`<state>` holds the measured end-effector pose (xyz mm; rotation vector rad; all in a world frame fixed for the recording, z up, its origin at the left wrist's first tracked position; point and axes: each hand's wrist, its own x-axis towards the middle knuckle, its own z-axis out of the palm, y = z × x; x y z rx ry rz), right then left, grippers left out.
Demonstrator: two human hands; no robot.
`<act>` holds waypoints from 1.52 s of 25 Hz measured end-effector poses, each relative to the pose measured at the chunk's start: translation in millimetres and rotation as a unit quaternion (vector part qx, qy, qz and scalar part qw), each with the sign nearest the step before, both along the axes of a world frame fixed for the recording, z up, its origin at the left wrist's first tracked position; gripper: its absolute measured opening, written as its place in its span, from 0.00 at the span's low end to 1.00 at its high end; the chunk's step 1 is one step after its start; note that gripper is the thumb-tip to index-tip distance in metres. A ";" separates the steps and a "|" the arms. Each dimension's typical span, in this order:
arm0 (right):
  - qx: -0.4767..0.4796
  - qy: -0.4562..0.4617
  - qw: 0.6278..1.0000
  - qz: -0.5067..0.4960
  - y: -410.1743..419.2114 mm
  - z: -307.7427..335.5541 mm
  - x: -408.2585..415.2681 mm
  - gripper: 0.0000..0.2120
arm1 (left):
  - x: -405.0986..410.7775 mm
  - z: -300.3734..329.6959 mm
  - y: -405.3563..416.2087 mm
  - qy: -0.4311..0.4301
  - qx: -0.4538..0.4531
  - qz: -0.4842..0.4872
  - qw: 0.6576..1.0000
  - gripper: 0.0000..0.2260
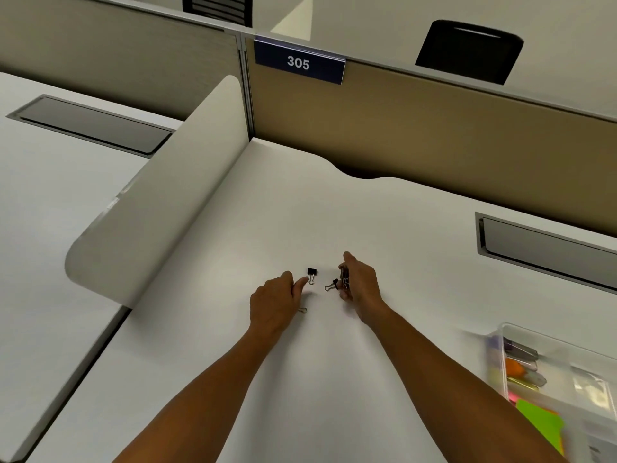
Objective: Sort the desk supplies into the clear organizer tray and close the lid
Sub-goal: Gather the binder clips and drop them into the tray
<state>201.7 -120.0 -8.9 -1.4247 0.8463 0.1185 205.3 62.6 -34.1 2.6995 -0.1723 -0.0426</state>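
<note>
Between both hands (272,304) (359,287), binder clips (312,275), seemingly.

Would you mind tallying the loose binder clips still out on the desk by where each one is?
Free on the desk, by the left hand fingertips: 1 black binder clip
At the right hand's fingers: 1 black binder clip
Partly hidden under the left hand: 1 wire clip handle
Total: 3 visible; the right hand's grip holds more, uncountable.

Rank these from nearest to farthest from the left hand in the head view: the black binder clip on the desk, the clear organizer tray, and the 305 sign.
1. The black binder clip, on the desk just beyond the left hand's fingers.
2. The clear organizer tray, off to the right at the desk's near edge.
3. The 305 sign, up on the partition at the back.
</note>
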 end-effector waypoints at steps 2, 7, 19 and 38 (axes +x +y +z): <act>0.081 0.009 0.996 -0.034 -3.7 3.4 -9.8 0.17 | -0.3 6.1 -0.5 0.018 -0.095 0.061 0.993 0.23; 0.260 -0.015 0.959 -0.116 -11.0 15.4 -43.8 0.14 | -9.1 28.9 -6.0 0.090 -0.361 0.198 0.907 0.23; 0.422 -0.091 0.879 -0.204 -22.7 39.3 -139.2 0.14 | -95.8 54.4 -73.0 0.374 -0.664 0.248 0.598 0.24; 0.373 -0.264 0.805 -0.377 -184.2 90.8 -275.4 0.12 | -227.2 126.4 -293.0 0.391 -0.746 0.161 0.515 0.26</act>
